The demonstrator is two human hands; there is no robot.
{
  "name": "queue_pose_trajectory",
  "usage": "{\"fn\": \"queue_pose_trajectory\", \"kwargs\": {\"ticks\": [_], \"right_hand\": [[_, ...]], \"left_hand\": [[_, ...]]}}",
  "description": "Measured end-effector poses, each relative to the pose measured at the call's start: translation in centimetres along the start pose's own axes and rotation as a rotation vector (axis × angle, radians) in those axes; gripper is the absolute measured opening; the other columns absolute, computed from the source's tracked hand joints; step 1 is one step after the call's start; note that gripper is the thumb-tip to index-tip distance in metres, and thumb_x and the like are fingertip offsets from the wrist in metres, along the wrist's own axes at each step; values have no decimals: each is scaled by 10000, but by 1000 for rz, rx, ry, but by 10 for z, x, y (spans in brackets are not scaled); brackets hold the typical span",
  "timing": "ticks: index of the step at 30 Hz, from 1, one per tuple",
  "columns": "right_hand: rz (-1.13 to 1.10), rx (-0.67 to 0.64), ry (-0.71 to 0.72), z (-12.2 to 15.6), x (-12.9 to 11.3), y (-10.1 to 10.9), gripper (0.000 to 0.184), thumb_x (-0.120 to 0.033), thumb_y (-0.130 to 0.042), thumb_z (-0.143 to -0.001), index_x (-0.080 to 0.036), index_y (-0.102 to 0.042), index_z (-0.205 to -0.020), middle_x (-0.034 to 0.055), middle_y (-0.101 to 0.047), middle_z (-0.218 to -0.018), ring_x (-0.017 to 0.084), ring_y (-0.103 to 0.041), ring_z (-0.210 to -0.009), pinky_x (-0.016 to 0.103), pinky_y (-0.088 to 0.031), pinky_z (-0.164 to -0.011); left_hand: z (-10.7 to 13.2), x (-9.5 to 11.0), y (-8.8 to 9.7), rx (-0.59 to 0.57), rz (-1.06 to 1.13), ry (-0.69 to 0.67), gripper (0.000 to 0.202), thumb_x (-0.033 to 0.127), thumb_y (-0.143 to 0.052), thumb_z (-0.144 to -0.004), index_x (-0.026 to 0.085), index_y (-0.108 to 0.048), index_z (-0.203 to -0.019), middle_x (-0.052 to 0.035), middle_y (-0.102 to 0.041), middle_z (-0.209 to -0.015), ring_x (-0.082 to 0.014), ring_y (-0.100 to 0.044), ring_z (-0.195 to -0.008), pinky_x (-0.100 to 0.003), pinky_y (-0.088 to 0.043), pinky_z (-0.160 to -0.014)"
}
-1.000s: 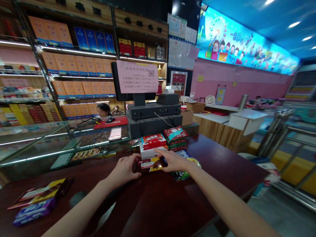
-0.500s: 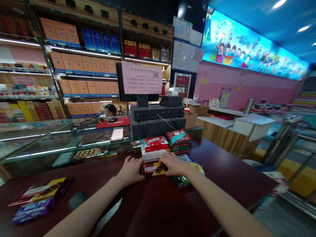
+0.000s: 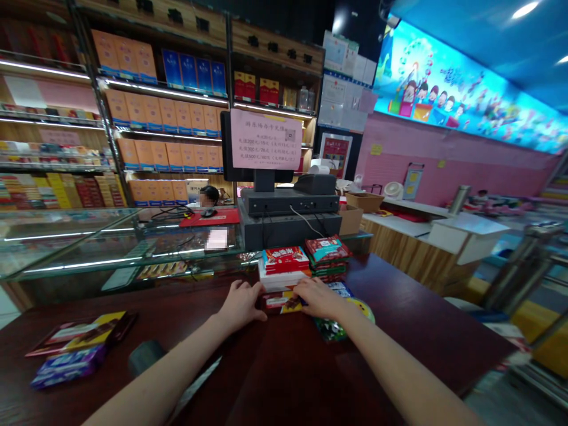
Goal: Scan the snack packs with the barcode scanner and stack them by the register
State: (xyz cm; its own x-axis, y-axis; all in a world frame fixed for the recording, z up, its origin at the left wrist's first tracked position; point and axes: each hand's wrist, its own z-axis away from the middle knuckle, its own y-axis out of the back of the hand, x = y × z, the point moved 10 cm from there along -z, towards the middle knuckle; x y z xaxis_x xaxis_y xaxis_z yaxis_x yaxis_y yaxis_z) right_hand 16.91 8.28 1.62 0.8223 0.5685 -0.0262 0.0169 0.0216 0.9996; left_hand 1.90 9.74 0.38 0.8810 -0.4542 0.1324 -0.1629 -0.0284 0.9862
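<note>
Both hands and the chocolate bar (image 3: 281, 303) have hardly moved against the red-topped stack (image 3: 286, 260); mainly the head view has turned left, carrying the whole scene rightward, and the right fingertips no longer reach as far over the stack's front. On the table (image 3: 275, 378), the bar lies toward the far edge, right against the stack's near side. The left hand (image 3: 242, 305) has thumb and fingers moderately parted, with the bar's left end held between them; the right hand (image 3: 320, 297) curls its fingers over the right end, but its thumb is hidden, so I cannot tell how tight that grip is. Holding one end each probably keeps the bar level and square to the stack. Maroon packets (image 3: 327, 251) stand piled beside that stack, near the far edge, and a green packet (image 3: 332, 331) lies beyond the right wrist. Toward the left edge, a yellow-and-brown bar (image 3: 95, 331) and purple packs (image 3: 68, 367) lie together, apart from the rest, perhaps so as to leave room for the forearms.
</note>
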Motion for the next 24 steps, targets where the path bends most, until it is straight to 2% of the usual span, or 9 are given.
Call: {"fn": "queue_pose_trajectory", "kwargs": {"ticks": [8,15,24], "right_hand": [[0,27,-9,0,5,-6,276,-144,-665,-832,-200,-680,-1102,109,-678,-1182,282,-573,-1173,388,-389,-956],[6,14,-20,1,4,-2,317,-165,-693,-818,-203,-661,-1130,110,-665,-1195,285,-556,-1192,397,-390,-961],[-5,40,46,-2,-21,7,223,-153,-628,-861,-208,-689,-1069,93,-696,-1111,276,-579,-1144,396,-408,-984]], "left_hand": [[-3,-2,-4,-5,39,6,595,522,-776,-690,227,-598,-1175,-80,-715,-1074,-293,-619,-1094,-472,-280,-1107],[1,-2,6,3,19,-1,595,532,-777,-692,233,-597,-1173,-70,-711,-1050,-295,-611,-1099,-472,-274,-1108],[13,-25,23,70,10,-4,472,491,-695,-802,253,-632,-1205,-70,-729,-1041,-286,-623,-1111,-495,-293,-1114]]}}
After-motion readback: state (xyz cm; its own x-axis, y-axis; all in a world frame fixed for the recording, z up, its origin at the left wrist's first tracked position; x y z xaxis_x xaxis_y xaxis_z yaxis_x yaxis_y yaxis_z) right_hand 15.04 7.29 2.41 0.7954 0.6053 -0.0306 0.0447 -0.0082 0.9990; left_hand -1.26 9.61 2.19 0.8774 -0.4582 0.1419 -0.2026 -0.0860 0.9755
